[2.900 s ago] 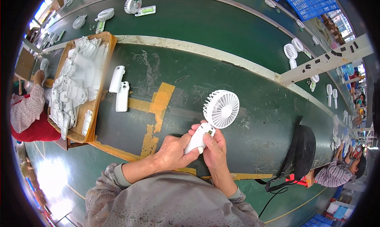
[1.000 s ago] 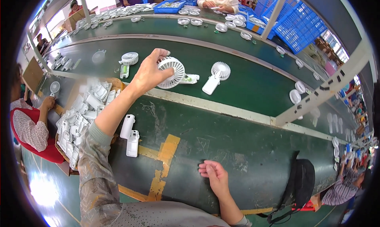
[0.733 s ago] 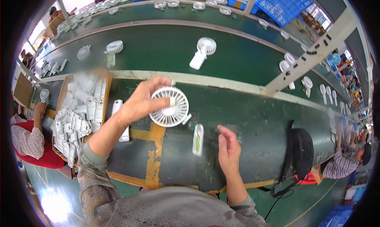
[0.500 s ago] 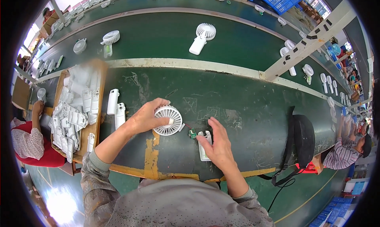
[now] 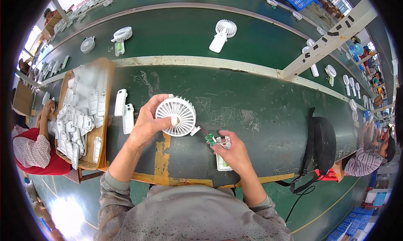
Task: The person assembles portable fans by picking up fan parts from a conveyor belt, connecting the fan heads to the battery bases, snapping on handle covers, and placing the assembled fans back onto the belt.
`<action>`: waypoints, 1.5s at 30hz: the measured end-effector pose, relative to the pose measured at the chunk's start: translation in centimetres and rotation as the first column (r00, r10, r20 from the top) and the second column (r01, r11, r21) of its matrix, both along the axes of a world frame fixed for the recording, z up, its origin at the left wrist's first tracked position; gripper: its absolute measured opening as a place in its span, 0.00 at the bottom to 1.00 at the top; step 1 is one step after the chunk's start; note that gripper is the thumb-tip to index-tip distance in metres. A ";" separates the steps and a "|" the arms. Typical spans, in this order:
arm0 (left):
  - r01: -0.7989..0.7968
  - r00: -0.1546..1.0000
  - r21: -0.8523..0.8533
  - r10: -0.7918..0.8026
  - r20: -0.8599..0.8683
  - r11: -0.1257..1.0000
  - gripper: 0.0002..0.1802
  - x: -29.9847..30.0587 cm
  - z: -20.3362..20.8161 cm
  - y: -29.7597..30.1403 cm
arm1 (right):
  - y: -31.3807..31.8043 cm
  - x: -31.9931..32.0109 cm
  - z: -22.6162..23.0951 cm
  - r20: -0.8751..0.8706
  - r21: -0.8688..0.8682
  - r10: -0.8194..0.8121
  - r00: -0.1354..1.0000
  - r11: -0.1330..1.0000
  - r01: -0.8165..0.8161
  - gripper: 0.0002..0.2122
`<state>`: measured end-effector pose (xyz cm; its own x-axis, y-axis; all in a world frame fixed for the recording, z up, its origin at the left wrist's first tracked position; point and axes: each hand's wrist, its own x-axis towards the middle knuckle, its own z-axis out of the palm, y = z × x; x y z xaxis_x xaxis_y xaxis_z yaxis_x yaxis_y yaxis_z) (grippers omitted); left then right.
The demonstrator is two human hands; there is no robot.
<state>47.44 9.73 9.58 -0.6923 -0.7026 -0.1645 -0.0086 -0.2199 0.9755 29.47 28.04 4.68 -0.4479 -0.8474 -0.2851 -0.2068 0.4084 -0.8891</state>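
- Fingers of our left hand (image 5: 145, 125) grip the round white fan head (image 5: 176, 116), thumb pressed across its grille, lifting it just above the green bench (image 5: 252, 115).
- Our right hand (image 5: 235, 153) pinches a small green circuit board (image 5: 210, 139) between thumb and fingertips; thin wires run from it to the neck of the fan head.
- Under the right hand a white handle shell (image 5: 222, 161) lies open-side up on the bench, near its front edge, partly hidden by our fingers.
- We judge the step in hand to be seating the board in the shell while the fan head is kept close. The next move likely calls for a steady lowering of the board into its recess without straining the wires.
- Left of the fan head, two white handle halves (image 5: 124, 111) lie side by side, and beyond them a wooden tray (image 5: 105, 115) holds a heap of white plastic parts.
- Farther off, a finished white fan (image 5: 222, 35) lies on the belt behind the pale divider; a black bag (image 5: 323, 144) hangs at the bench's right end.
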 end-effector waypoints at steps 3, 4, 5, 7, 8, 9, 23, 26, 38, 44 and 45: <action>-0.084 0.989 0.142 0.100 -0.111 0.986 0.34 -0.6 -0.5 0.6 | 0.3 -0.5 1.0 0.757 0.020 -0.032 0.653 0.999 0.026 0.17; -0.120 0.977 0.184 0.149 -0.151 0.975 0.33 -0.7 -0.9 0.6 | 0.4 -0.7 0.9 0.794 0.036 -0.020 0.608 0.999 -0.014 0.13; -0.154 0.962 0.227 0.199 -0.188 0.961 0.33 -0.8 -1.0 0.7 | 0.6 -0.9 0.8 0.796 0.037 -0.023 0.606 0.999 -0.011 0.13; -0.160 0.958 0.197 0.200 -0.205 0.967 0.32 -1.2 -0.9 1.1 | 1.0 -1.3 0.4 0.862 0.009 0.013 0.506 0.999 -0.041 0.12; -0.152 0.955 0.214 0.199 -0.222 0.965 0.32 -1.2 -0.5 1.4 | 1.2 -1.3 -0.1 0.856 -0.041 0.057 0.513 0.998 -0.041 0.14; -0.138 0.951 0.234 0.195 -0.240 0.962 0.32 -1.4 -0.2 1.7 | 1.5 -1.4 -0.4 0.857 -0.036 0.046 0.514 0.999 -0.030 0.14; -0.085 0.994 -0.082 0.079 -0.079 0.993 0.31 -4.2 0.4 5.7 | 0.8 1.1 0.8 0.744 -0.122 0.151 0.650 0.988 -0.091 0.10; -0.107 0.994 -0.085 0.104 -0.033 0.991 0.31 -4.4 -0.4 5.8 | 0.9 1.5 0.8 0.757 -0.114 0.144 0.637 0.990 -0.087 0.10; -0.097 0.995 -0.002 0.096 -0.041 0.995 0.31 -4.5 -1.7 5.3 | 0.6 2.1 1.0 0.685 -0.139 0.133 0.716 0.989 -0.051 0.09; 0.040 0.953 -0.912 0.259 0.158 0.407 0.27 -3.8 -1.3 4.9 | -0.2 2.5 -1.2 0.659 -0.074 -0.054 0.750 0.988 0.137 0.13; 0.008 0.970 -0.897 0.215 0.115 0.443 0.24 -3.5 -1.1 5.6 | -0.4 2.4 -1.2 0.662 -0.040 -0.088 0.744 0.988 0.152 0.12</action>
<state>43.95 15.37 8.49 -0.6373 -0.6028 0.4801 -0.2474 0.7501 0.6133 31.86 27.60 3.50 -0.2769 -0.8345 -0.4764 0.4868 0.3057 -0.8183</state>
